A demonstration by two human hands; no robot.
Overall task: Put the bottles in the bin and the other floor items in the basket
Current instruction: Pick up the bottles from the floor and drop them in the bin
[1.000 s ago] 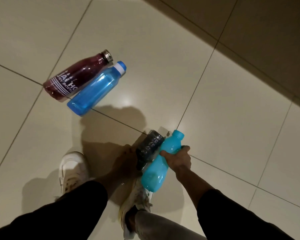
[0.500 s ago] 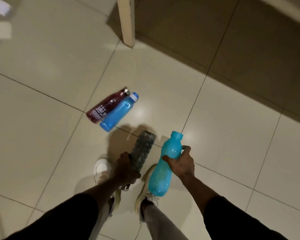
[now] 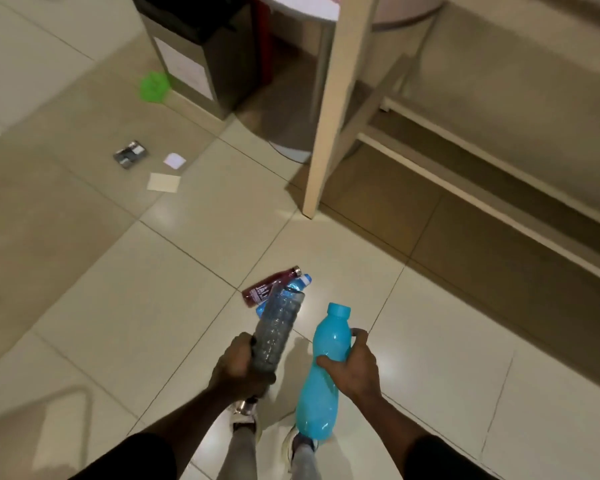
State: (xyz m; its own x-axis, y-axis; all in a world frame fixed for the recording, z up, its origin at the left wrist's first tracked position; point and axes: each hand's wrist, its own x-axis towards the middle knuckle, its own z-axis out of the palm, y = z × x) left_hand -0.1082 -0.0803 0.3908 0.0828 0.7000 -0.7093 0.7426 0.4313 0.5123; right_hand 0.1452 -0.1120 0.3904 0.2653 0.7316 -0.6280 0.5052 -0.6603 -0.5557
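Note:
My left hand grips a clear ribbed bottle near its lower end. My right hand is wrapped around the waist of a turquoise bottle. On the tiles beyond lie a dark red bottle and a blue bottle side by side, partly hidden behind the clear one. A dark bin stands at the far side. Near it on the floor are a green item, a small grey packet and two pieces of paper, the second paper smaller.
A pale wooden table leg stands between me and the bin, with low wooden rails running off to the right. A round white stand is beside the bin. My shoes are on the tiles below my hands.
I have straightened up with both bottles held; the view has pulled back and tilted up, so the bin, table leg and the small floor items have come into sight.

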